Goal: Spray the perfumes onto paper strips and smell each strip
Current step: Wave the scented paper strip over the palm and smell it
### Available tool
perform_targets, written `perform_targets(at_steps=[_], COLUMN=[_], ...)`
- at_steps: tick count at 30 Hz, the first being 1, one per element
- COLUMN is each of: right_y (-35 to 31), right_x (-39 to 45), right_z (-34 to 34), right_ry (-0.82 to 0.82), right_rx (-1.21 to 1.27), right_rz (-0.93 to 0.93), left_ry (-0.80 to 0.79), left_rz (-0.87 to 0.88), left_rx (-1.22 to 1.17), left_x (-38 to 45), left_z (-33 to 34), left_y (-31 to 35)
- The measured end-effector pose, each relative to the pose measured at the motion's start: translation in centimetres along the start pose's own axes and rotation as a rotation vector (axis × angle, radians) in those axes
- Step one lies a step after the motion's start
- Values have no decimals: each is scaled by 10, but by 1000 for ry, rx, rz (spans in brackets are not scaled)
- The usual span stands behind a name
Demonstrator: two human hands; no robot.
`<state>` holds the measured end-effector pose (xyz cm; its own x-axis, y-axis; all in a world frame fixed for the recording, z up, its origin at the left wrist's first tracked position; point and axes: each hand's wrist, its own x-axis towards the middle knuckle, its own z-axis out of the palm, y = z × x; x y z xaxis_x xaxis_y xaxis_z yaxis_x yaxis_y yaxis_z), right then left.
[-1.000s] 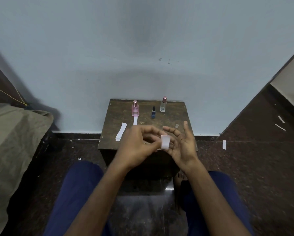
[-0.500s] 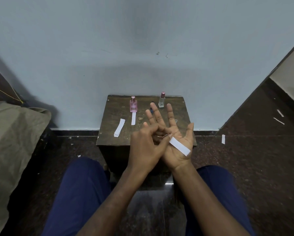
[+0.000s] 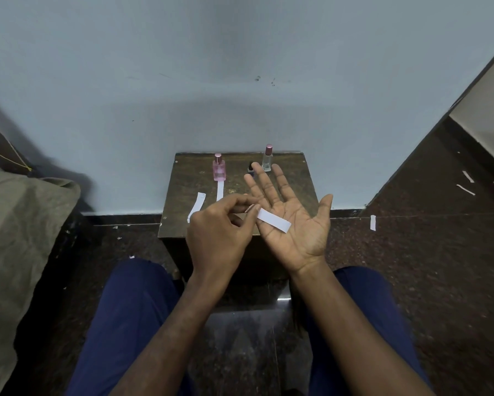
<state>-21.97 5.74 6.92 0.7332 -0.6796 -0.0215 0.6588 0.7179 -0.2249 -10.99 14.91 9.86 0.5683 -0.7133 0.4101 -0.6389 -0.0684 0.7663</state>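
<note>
One paper strip (image 3: pixel 274 220) lies across the flat, spread right hand (image 3: pixel 294 224), pinched at its near end by the left hand (image 3: pixel 220 224) fingers (image 3: pixel 253 208). It looks feather-light and floppy; best held by an end, above the worktop (image 3: pixel 183 195).

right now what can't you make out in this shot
- Dark bottle, head view: the right hand covers most of it; cap and shape unclear.
- Paper strip on the right palm: the left hand pinches one end and hides it; whether it is sprayed cannot be told.
- Strip below the pink bottle: the left hand hides its near end.
- Bottle labels: too small to read.
</note>
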Motion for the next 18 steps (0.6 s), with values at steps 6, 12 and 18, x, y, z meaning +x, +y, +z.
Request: perform_targets(at_steps=[6,12,18], right_y=[-5,-21,-39], right_x=[-1,-8,-4], right_z=[1,2,-11], right_ry=[-30,1,340], right_rx=[-23,-23,-432], right_rz=[-7,-114,-152], left_ry=[-11,-24,-509], left_rz=[-19,-292,-517], left_rx=[-128,-236,-1422], left_x=[7,21,36], left_z=[-2,-13,-48], left_y=[-12,-46,-10])
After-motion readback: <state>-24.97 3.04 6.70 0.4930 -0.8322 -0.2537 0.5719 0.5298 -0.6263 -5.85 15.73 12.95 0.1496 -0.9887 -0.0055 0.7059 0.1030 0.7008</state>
